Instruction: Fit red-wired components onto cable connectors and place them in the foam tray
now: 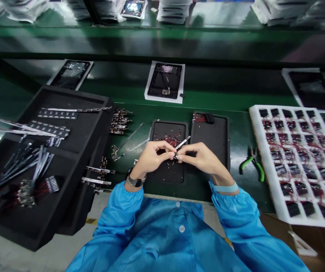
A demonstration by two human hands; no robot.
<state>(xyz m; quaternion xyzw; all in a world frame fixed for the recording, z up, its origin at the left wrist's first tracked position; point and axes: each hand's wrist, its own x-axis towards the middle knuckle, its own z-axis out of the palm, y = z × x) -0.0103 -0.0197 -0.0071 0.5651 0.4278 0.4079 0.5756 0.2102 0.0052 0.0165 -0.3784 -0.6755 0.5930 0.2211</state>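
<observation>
My left hand (157,155) and my right hand (198,156) meet over a small black tray (165,177). Both pinch a thin flat flex cable (183,142), whose pale strip points up and to the right. Its lower end is partly hidden between my fingertips. Below and behind my hands, small red-wired parts (171,138) lie loose in the tray. Right of it, a second black tray (219,132) holds a black block with red wires (208,118). Two flex cables with small boards (115,152) lie left of my left hand.
Green-handled pliers (251,162) lie right of my hands, beside a white foam tray (270,196) of black parts with red wires. Large black trays (51,223) with strips stand at left. Tablet-like units (166,81) rest along the back, below a shelf (140,41).
</observation>
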